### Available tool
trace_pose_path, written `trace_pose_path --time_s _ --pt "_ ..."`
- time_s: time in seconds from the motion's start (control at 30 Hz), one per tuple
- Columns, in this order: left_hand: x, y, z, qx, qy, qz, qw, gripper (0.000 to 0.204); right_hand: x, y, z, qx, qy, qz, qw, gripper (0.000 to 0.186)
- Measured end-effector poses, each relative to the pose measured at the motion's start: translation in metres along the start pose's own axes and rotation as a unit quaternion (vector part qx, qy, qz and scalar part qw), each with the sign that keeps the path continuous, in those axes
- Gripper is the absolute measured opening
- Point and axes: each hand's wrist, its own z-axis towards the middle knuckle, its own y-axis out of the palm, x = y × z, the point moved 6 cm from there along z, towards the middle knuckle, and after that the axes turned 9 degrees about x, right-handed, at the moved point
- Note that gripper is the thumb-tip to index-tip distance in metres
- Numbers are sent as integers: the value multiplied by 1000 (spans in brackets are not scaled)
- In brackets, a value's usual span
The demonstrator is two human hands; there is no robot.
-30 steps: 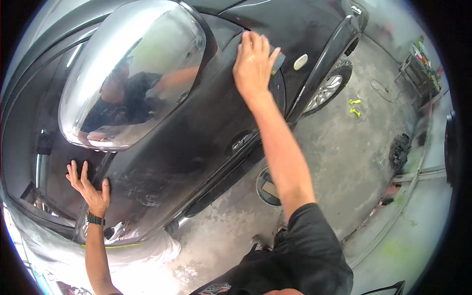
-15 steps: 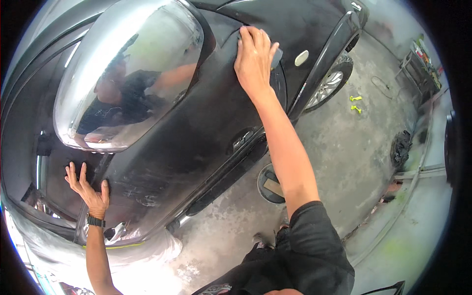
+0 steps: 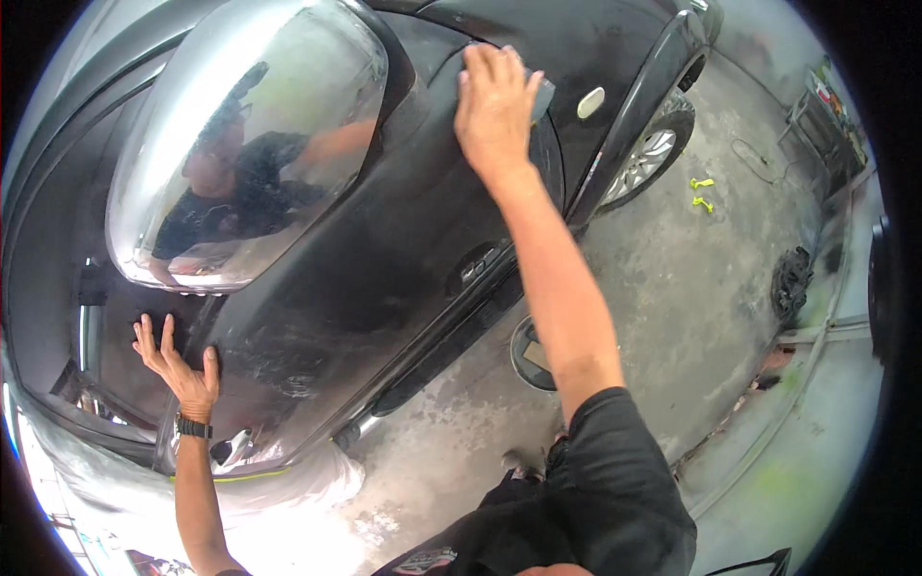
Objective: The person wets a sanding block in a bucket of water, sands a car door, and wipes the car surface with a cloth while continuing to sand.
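Observation:
My right hand (image 3: 495,110) grips a grey-blue pad (image 3: 541,101), mostly hidden beneath it, against the matte black body panel (image 3: 375,259) of a car, beside a panel seam. My left hand (image 3: 182,370), with a watch at the wrist, rests open on the dark panel at lower left, fingers spread. Above it is a large glossy window (image 3: 245,144) with a reflection of a person. A pale oval fitting (image 3: 591,103) sits on the car to the right of my right hand.
The front wheel (image 3: 648,158) stands on the concrete floor (image 3: 672,317). Yellow pieces (image 3: 702,182), a black bundle (image 3: 790,283) and a cluttered stand (image 3: 821,115) are at right, along a wall (image 3: 816,422). A dark round container (image 3: 528,355) is under my right arm. Plastic sheeting (image 3: 317,480) drapes the car's lower left.
My right hand has moved slightly upward along the panel with the pad. The view has shifted slightly; my left hand stays spread on the car.

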Motion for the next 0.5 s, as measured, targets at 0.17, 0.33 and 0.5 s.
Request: trace_pose_path --time_s 0.17,0.33,0.5 --pt "0 -5 -3 -3 -3 8 1000 78 -50 -2 -39 -38 -68 78 994 45" --pt "3 1 2 1 -2 -3 1000 78 -20 -3 -5 -33 -5 -30 999 45" --pt "-4 -3 -3 -1 0 10 1000 79 -32 -4 -18 -58 -115 -26 991 44"
